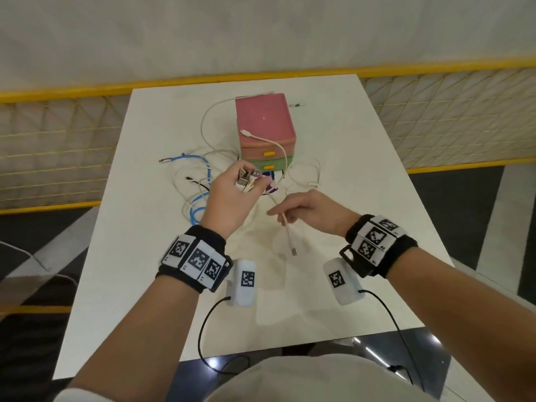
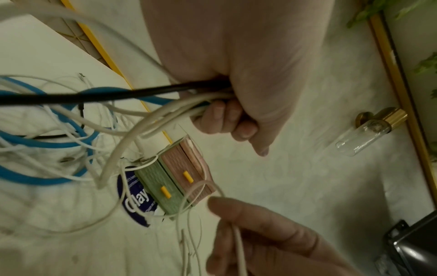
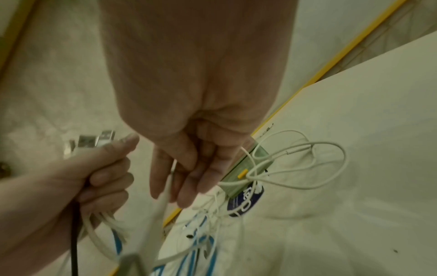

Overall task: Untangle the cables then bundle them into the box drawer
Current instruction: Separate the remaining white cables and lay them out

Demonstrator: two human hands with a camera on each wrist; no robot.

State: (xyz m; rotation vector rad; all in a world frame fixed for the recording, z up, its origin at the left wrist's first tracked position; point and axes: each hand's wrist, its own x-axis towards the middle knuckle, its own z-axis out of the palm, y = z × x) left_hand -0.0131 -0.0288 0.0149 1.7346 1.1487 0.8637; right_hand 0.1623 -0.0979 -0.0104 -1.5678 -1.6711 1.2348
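A small drawer box [image 1: 265, 126], pink on top with a green drawer [image 1: 268, 165] below and yellow handles, stands mid-table with both drawers closed. A white cable [image 1: 269, 140] lies over its top and front. My left hand [image 1: 232, 195] grips a bundle of USB plugs [image 1: 248, 178] with white, black and blue cables [image 2: 146, 104] trailing down to a tangle [image 1: 197, 192] on the table. My right hand [image 1: 301, 210] pinches a pale pink-white cable [image 1: 290, 236] whose plug [image 1: 295, 252] hangs below it. In the right wrist view that cable [image 3: 163, 198] runs between the fingers [image 3: 189, 177].
The white table [image 1: 362, 198] has a blue round label [image 1: 269, 184] under the cables before the box. A loose thin white cable [image 1: 313, 178] lies right of the box, another plug [image 1: 295, 105] behind it. Yellow-railed mesh panels [image 1: 58, 140] flank the table.
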